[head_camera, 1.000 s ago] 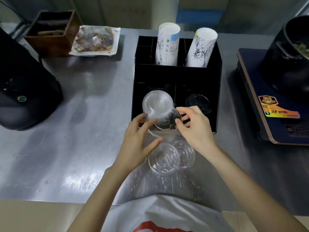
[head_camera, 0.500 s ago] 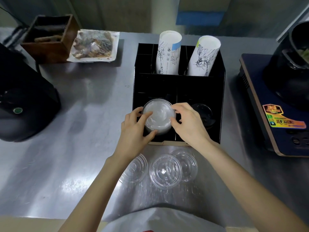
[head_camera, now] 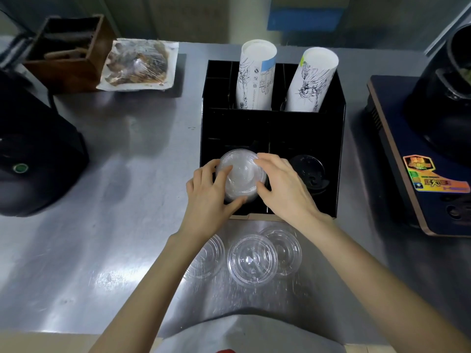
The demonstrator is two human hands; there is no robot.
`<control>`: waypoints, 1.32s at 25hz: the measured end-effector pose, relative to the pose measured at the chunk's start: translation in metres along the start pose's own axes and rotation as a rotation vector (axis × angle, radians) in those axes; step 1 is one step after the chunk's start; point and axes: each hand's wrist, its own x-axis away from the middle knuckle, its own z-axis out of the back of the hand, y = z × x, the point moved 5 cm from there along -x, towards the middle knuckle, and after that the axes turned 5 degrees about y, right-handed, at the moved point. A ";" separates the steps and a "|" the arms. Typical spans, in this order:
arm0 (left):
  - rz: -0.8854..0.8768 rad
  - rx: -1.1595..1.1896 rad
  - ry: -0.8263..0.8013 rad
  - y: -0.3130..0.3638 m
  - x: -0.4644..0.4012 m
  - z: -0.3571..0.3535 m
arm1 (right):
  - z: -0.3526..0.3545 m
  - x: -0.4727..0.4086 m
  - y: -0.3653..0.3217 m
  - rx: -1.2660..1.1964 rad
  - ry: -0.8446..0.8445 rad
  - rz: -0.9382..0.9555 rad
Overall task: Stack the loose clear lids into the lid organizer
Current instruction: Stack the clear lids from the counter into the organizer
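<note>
Head view: left hand (head_camera: 207,197) and right hand (head_camera: 283,186) cup clear lid stack (head_camera: 240,174).

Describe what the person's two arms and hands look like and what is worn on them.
Both forearms are bare up to the frame edge: no sleeves show. The left hand and right hand wear no gloves, and no rings, watch or bracelets are visible. Fingernails look short and unpainted. A white garment with a red mark covers the torso at the bottom edge.

a drinks-shop counter: steel worktop (head_camera: 107,189), paper cup stacks (head_camera: 256,75), lid organizer (head_camera: 339,149).
</note>
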 end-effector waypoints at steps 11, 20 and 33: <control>-0.037 -0.056 -0.060 -0.002 -0.007 -0.006 | -0.010 0.012 0.001 0.121 -0.009 0.051; -0.061 -0.010 0.000 0.002 0.001 0.000 | -0.006 0.021 0.002 0.007 0.056 0.033; -0.079 0.171 0.006 -0.003 0.060 0.000 | -0.015 0.078 0.025 -0.122 0.042 -0.089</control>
